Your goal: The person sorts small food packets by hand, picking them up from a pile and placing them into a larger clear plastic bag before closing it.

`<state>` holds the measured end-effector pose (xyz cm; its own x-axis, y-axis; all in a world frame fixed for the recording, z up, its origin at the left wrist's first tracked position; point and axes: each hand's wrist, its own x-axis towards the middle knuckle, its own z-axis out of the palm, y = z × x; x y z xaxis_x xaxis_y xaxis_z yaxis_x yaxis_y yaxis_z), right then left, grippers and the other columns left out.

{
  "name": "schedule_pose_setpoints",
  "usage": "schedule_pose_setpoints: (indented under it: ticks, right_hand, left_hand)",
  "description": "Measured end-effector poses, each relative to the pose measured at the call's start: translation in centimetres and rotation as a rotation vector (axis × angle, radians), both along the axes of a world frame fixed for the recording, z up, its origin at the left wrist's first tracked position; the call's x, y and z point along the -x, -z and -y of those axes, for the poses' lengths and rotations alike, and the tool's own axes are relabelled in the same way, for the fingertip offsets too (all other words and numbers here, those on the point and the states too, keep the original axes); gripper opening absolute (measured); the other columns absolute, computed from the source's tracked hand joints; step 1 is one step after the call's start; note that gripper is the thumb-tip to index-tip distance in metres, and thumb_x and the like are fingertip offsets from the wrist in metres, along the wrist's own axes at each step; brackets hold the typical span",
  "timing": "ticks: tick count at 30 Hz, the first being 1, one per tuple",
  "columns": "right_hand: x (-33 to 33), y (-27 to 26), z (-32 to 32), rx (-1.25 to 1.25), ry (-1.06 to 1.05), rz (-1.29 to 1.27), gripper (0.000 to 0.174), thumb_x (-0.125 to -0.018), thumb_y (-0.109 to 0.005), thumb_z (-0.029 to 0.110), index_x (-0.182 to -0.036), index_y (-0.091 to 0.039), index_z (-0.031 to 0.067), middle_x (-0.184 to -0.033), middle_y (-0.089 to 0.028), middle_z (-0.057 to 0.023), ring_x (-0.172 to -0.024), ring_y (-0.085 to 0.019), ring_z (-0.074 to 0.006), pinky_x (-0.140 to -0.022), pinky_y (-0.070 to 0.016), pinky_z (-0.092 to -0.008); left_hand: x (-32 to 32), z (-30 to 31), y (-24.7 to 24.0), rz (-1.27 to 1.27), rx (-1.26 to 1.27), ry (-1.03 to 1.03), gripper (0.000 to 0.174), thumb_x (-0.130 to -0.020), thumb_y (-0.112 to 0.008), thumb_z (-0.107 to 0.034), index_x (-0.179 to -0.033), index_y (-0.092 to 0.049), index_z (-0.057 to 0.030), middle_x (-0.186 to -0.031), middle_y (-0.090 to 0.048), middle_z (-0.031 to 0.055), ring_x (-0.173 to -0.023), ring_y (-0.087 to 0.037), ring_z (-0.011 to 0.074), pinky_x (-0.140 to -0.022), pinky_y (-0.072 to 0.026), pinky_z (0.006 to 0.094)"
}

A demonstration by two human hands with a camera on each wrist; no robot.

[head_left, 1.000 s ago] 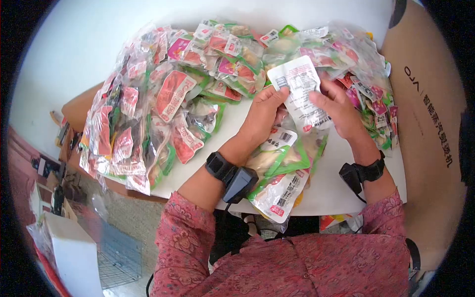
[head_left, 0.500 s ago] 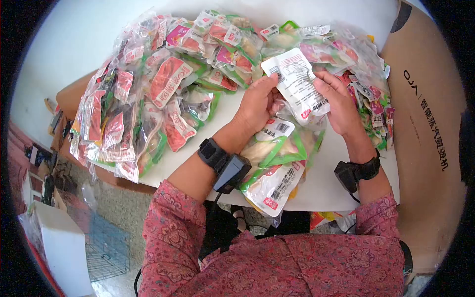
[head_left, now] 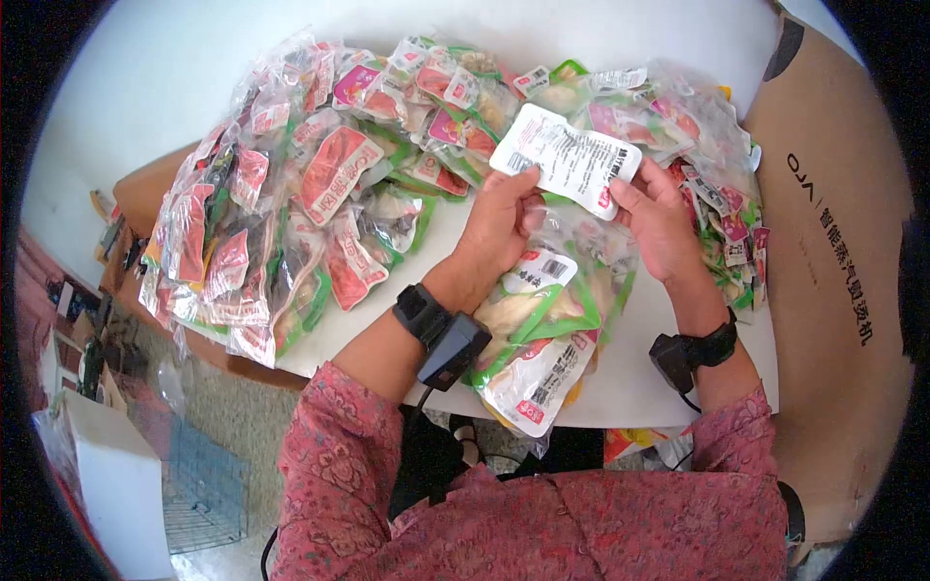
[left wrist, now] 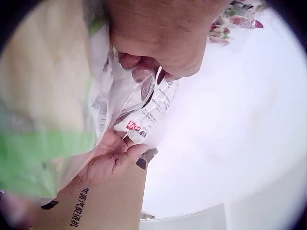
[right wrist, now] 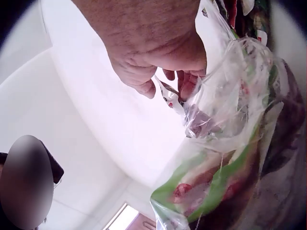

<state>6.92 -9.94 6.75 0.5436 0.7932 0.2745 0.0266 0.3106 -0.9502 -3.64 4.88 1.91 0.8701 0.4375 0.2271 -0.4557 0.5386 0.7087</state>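
In the head view both hands hold a white printed food packet (head_left: 567, 160), back side up, above a clear plastic bag (head_left: 579, 230). My left hand (head_left: 496, 225) pinches the packet's left end, thumb on top and the other fingers curled beneath. My right hand (head_left: 666, 225) pinches the other end beside a small red logo. The clear bag hangs below the hands with green-edged food packets (head_left: 528, 300) in it. In the left wrist view, clear film (left wrist: 127, 88) lies close against the left hand's curled fingers. The right wrist view shows the bag's crumpled top (right wrist: 225, 100) by the right fingertips.
A large heap of bagged food packets (head_left: 339, 174) covers the table's left and back. More bags (head_left: 668, 107) lie at the back right, with small packets (head_left: 731, 228) below them. A tall cardboard box (head_left: 833, 320) stands along the right edge of the white table (head_left: 668, 378).
The white packet has turned from steeply slanted to flatter, its right end rising with the right hand. Its left end has dropped slightly. The bag below stays in nearly the same place.
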Motion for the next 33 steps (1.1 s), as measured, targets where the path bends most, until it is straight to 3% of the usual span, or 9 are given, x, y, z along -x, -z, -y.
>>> schedule_pose_setpoints:
  ticks: [1,7,10,11,13,20,26,28,33]
  right_hand:
    - [-0.6,0.4,0.0,0.013,0.032,0.018,0.025,-0.083,-0.055,0.016,-0.105,-0.049,0.0059,-0.091,-0.056,-0.0016,-0.079,-0.055,-0.0085,-0.059,-0.0451,-0.0219]
    - [-2.2,-0.1,0.5,-0.092,0.132,0.104,0.01,-0.083,-0.052,0.014,-0.09,-0.055,0.0068,-0.08,-0.057,0.0006,-0.071,-0.053,-0.005,-0.057,-0.0439,-0.0208]
    - [-3.2,-0.7,1.2,-0.122,0.083,0.049,0.016,-0.085,-0.048,0.009,-0.099,-0.052,0.0024,-0.09,-0.057,-0.0028,-0.079,-0.053,-0.0076,-0.068,-0.0435,-0.0231]
    - [-3.2,-0.8,1.2,-0.124,0.086,0.053,0.016,-0.085,-0.048,0.009,-0.099,-0.052,0.0024,-0.09,-0.057,-0.0028,-0.079,-0.053,-0.0076,-0.068,-0.0435,-0.0231]
    - [-2.2,-1.5,1.0,-0.19,0.157,0.036,0.012,-0.083,-0.052,0.014,-0.093,-0.056,0.0082,-0.08,-0.057,0.0024,-0.067,-0.05,-0.004,-0.055,-0.0404,-0.0194]
    - [-2.9,-0.9,1.1,-0.15,0.135,0.087,0.015,-0.083,-0.054,0.016,-0.096,-0.056,0.0098,-0.082,-0.057,0.0036,-0.071,-0.051,-0.0038,-0.059,-0.0399,-0.0195]
    - [-2.6,-0.8,1.0,-0.13,0.152,0.105,0.015,-0.086,-0.049,0.01,-0.099,-0.053,0.0047,-0.083,-0.056,0.0011,-0.069,-0.049,-0.0042,-0.058,-0.0397,-0.0187]
    - [-2.9,-0.6,1.0,-0.145,0.132,0.124,0.018,-0.082,-0.057,0.019,-0.097,-0.056,0.0099,-0.083,-0.057,0.0042,-0.073,-0.05,-0.0038,-0.061,-0.0413,-0.0211]
    - [-3.0,0.0,0.3,-0.107,0.2,0.115,0.027,-0.083,-0.056,0.023,-0.105,-0.052,0.008,-0.091,-0.056,0.0007,-0.077,-0.052,-0.0075,-0.063,-0.043,-0.0219]
  left_hand:
    - [-0.1,0.4,-0.2,-0.054,0.074,-0.072,0.013,-0.083,-0.05,-0.01,-0.094,-0.052,-0.0028,-0.079,-0.055,0.0048,-0.052,-0.041,0.006,-0.036,-0.0309,0.0169]
    - [0.3,1.0,-1.0,-0.136,0.035,-0.064,0.014,-0.081,-0.052,-0.009,-0.093,-0.052,-0.0034,-0.08,-0.057,0.0068,-0.055,-0.042,0.0048,-0.037,-0.028,0.016]
    - [0.8,1.4,-1.8,-0.091,-0.005,0.082,0.015,-0.08,-0.053,-0.009,-0.095,-0.051,-0.0049,-0.081,-0.059,0.0081,-0.055,-0.042,0.0047,-0.037,-0.0283,0.0156]
    - [0.7,1.4,-1.8,-0.087,-0.008,0.085,0.015,-0.08,-0.053,-0.009,-0.095,-0.051,-0.0049,-0.081,-0.059,0.0081,-0.055,-0.042,0.0047,-0.037,-0.0283,0.0156]
    - [0.5,1.3,-1.5,-0.128,-0.083,0.116,0.017,-0.081,-0.053,-0.01,-0.097,-0.049,-0.0068,-0.079,-0.06,0.0088,-0.054,-0.042,0.0044,-0.038,-0.0278,0.0155]
    - [0.8,1.3,-1.4,-0.098,-0.16,0.142,0.02,-0.085,-0.05,-0.015,-0.103,-0.045,-0.0086,-0.076,-0.06,0.0087,-0.054,-0.045,0.0053,-0.038,-0.0275,0.016]
    - [0.6,1.1,-1.0,-0.077,-0.098,0.133,0.022,-0.086,-0.05,-0.019,-0.104,-0.045,-0.0085,-0.077,-0.06,0.0092,-0.056,-0.048,0.0054,-0.038,-0.0287,0.0159]
    - [0.6,1.0,-1.0,-0.058,-0.087,0.144,0.022,-0.086,-0.051,-0.02,-0.105,-0.045,-0.0086,-0.078,-0.06,0.0093,-0.055,-0.046,0.005,-0.038,-0.0301,0.0158]
    - [0.6,1.0,-0.9,-0.054,-0.036,0.117,0.021,-0.087,-0.049,-0.02,-0.105,-0.046,-0.0094,-0.085,-0.061,0.0105,-0.051,-0.042,0.0039,-0.039,-0.0318,0.0157]
